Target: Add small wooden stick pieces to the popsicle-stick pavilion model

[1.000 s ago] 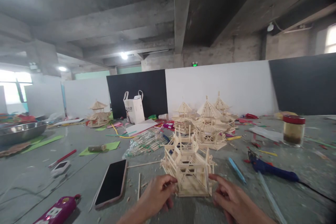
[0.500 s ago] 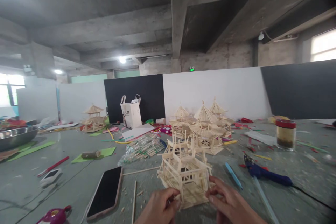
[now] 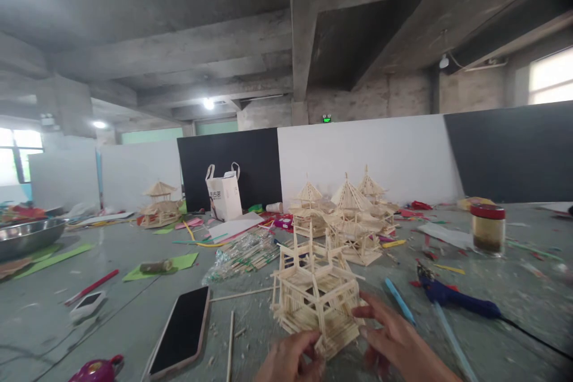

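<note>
A pavilion model [image 3: 319, 301] built of thin wooden sticks stands on the table in front of me, roofless, with upright posts sticking up at its top. My left hand [image 3: 293, 357] is closed at the model's near base corner, with thumb and fingers pinching the edge. On the other side, my right hand [image 3: 396, 334] has its fingers apart, the fingertips at the model's right wall and base. Its lower fingers are partly hidden. Behind the model, finished stick pavilions [image 3: 347, 206] with pointed roofs stand close together.
Left of the model lie a phone [image 3: 181, 331], a loose stick [image 3: 230, 346] and a bag of sticks [image 3: 246, 253]. At right are a blue glue gun [image 3: 461, 298], a light-blue stick [image 3: 400, 300] and a red-lidded jar [image 3: 487, 230]. A paper bag [image 3: 225, 196] stands farther back.
The pavilion model has turned, so a corner post now faces me more to the right. My left hand has shifted right with the base corner; my right hand's fingers have spread.
</note>
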The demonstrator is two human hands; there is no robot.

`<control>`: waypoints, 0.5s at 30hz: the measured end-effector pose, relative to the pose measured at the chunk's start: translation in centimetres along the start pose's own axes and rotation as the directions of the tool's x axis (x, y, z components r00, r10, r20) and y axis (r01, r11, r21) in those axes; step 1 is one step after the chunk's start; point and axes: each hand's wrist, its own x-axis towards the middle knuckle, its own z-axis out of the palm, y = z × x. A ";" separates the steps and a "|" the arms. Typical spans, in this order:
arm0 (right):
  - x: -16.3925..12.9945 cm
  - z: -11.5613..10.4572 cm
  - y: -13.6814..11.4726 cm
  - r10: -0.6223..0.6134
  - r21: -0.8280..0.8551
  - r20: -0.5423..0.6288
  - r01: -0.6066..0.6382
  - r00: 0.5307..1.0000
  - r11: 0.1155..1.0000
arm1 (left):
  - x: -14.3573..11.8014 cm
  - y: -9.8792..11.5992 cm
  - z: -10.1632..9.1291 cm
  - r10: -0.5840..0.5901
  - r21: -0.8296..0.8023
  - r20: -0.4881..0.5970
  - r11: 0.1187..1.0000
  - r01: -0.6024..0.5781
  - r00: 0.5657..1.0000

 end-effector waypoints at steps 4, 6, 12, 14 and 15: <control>0.2 -0.4 0.1 -0.008 0.016 -0.008 0.008 1.000 1.000 | 0.1 -0.1 0.5 0.066 -0.043 0.023 0.997 -0.065 0.998; 0.2 -0.4 0.2 -0.007 0.014 -0.053 0.008 0.999 1.000 | 0.0 -0.1 0.3 0.066 -0.020 -0.002 0.998 -0.066 0.998; 0.1 -0.7 1.0 0.032 -0.033 -0.118 -0.036 0.992 0.999 | -1.0 -0.3 -2.1 -0.061 -0.044 -0.316 0.998 0.049 0.947; 0.1 -0.8 1.1 0.038 -0.042 -0.153 -0.045 0.988 0.998 | -1.0 -1.1 -2.9 -0.093 -0.041 -0.442 0.996 0.083 0.892; 0.1 -0.8 1.1 0.039 -0.044 -0.168 -0.047 0.985 0.998 | -0.8 -1.5 -3.2 -0.101 -0.039 -0.473 0.995 0.094 0.875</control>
